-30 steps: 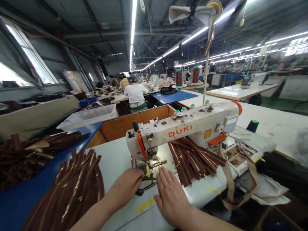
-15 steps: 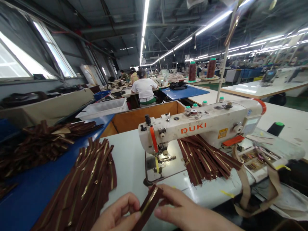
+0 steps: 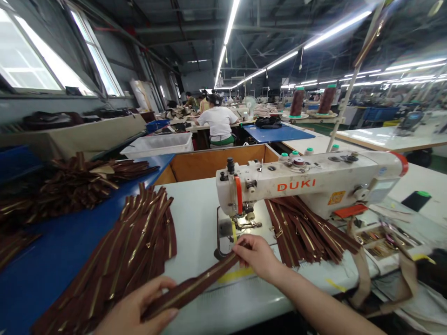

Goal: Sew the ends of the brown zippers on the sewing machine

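Note:
A long brown zipper strip (image 3: 195,286) with gold teeth stretches between my two hands above the table. My left hand (image 3: 136,309) grips its near end at the lower left, fingers closed round it. My right hand (image 3: 256,256) pinches its far end just in front of the presser foot (image 3: 246,224) of the white DUKI sewing machine (image 3: 314,184). A fanned stack of the same brown zippers (image 3: 129,253) lies to my left. Another pile of brown zippers (image 3: 303,230) lies under the machine's arm on the right.
A heap of brown pieces (image 3: 70,184) sits on the blue table (image 3: 56,260) at the left. A wooden bin (image 3: 209,163) and a white tray (image 3: 157,144) stand behind. A person in a white shirt (image 3: 218,123) sits further back. Thread cones (image 3: 296,102) stand on a stand.
My hands left the needle plate, picked up a zipper strip and pulled apart. The strip is now drawn out long, with my right hand near the presser foot. The view has shifted left.

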A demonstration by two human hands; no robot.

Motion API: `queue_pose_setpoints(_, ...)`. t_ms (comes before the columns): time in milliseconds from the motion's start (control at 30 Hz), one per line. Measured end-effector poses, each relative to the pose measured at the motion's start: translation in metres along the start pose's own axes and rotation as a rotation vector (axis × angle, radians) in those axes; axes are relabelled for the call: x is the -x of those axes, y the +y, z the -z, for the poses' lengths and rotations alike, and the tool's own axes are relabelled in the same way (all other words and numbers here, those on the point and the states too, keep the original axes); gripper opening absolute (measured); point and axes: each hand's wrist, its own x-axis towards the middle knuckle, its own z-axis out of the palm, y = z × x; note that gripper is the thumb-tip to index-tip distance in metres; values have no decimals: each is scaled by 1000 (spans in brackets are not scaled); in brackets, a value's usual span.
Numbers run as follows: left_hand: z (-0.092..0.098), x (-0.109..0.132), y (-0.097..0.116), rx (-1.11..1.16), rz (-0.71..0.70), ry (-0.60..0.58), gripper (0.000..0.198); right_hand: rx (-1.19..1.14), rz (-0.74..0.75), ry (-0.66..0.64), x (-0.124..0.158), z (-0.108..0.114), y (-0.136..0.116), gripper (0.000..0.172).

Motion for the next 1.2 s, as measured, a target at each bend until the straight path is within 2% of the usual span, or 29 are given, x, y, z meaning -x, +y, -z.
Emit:
queue_pose_setpoints(100, 23, -15, -8, -278, -22, 44, 35, 136, 21, 46, -18, -6, 9, 16)
queue_pose_setpoints(167, 22, -26, -17, -455, -53, 74, 45, 208, 3, 60, -27, -9, 13, 19)
queue_pose_setpoints(233, 11, -35, -26, -620, -113, 135, 53, 237, -30, 38, -34, -9, 13, 20)
queue_pose_setpoints(333, -15, -48, -29, -769, -299, 198, 58, 226, -93, -14, -41, -4, 10, 20)
queue_pose_setpoints(533, -67, -71, 3, -819, -753, 315, 54, 188, -196, -69, -43, 2, -2, 18)
queue_pose_setpoints(633, -84, -81, 18, -803, -867, 351, 45, 188, -192, -84, -41, 2, -4, 19)
queue_pose_setpoints(733, -92, -89, 23, -785, -914, 374, 34, 218, -170, -82, -41, 5, -2, 19)
queue_pose_setpoints(833, -95, -93, 22, -759, -923, 356, 27, 263, -121, -49, -39, 16, 1, 15)
queue_pose_setpoints(900, -95, -96, 21, -726, -918, 331, 23, 330, -32, -15, -36, 28, 3, 19)
queue_pose_setpoints(1000, -95, -97, 22, -637, -909, 324, 19, 487, 223, -4, -27, 43, 6, 34)
queue_pose_setpoints(1067, -95, -97, 24, -578, -891, 323, 20, 590, 368, -31, -20, 48, 7, 37)
queue_pose_setpoints(1200, -96, -96, 27, -510, -838, 309, 20, 729, 473, -45, -13, 46, 10, 28)
